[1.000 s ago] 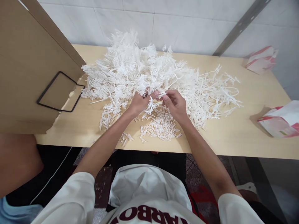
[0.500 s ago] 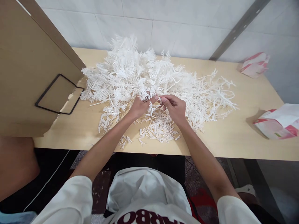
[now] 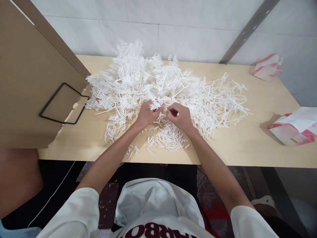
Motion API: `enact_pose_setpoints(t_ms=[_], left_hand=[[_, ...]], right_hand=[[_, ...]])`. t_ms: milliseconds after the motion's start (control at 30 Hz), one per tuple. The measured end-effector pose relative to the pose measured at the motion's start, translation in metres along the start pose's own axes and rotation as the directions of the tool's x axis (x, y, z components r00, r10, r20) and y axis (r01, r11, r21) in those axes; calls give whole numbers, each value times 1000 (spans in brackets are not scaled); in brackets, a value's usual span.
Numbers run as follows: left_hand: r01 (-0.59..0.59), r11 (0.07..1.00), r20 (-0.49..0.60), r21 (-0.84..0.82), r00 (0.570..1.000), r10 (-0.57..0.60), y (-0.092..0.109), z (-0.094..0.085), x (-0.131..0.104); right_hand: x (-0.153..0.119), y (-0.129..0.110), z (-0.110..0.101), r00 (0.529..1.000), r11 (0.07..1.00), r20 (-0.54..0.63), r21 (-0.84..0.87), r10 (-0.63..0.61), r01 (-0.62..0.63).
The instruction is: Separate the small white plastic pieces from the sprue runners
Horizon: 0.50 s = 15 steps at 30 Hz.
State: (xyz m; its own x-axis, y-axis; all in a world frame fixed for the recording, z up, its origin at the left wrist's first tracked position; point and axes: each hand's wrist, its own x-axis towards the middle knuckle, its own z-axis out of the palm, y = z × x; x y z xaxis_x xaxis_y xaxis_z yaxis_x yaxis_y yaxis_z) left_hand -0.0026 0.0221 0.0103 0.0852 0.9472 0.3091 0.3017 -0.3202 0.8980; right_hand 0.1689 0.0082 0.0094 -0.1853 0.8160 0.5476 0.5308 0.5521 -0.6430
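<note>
A big heap of white branched plastic pieces [image 3: 133, 76] spreads over the pale wooden table [image 3: 247, 142]. At its front edge my left hand [image 3: 148, 114] is closed on a white branched piece [image 3: 155, 105], which sticks up over the fingers. My right hand [image 3: 180, 115] is just right of it, thumb and index finger pinched together; whatever is between the fingertips is too small to name. Below the hands lies a smaller pile of short white bits [image 3: 168, 138].
A brown board [image 3: 37, 76] with a black wire frame [image 3: 64, 103] stands at the left. Two pink and white packets [image 3: 268, 67] [image 3: 294, 127] are on the right side. A person's bare limb [image 3: 19, 180] shows at the lower left.
My right hand has turned, and its fingers have curled into a tighter pinch, slightly lower and further left. The piece in my left hand now stands higher over the fingers.
</note>
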Motion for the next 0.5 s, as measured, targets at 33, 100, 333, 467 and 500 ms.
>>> enact_pose_setpoints(t_ms=[33, 100, 333, 467, 500], left_hand=[[-32, 999, 7, 30, 999, 32, -1, 1, -2], [-94, 994, 17, 62, 996, 93, -4, 2, -4], [5, 1000, -267, 25, 964, 2, -17, -10, 8], [29, 983, -238, -181, 969, -73, -11, -12, 16], [51, 976, -197, -212, 976, -94, -10, -10, 16]], right_hand=[[0, -1, 1, 999, 996, -11, -74, -52, 51], [-2, -2, 2, 992, 975, -26, -189, -124, 117], [-13, -8, 4, 927, 908, -120, -279, -355, 312], [-9, -8, 7, 980, 999, -199, -23, -27, 23], [-7, -7, 8, 982, 994, -167, 79, 88, -76]])
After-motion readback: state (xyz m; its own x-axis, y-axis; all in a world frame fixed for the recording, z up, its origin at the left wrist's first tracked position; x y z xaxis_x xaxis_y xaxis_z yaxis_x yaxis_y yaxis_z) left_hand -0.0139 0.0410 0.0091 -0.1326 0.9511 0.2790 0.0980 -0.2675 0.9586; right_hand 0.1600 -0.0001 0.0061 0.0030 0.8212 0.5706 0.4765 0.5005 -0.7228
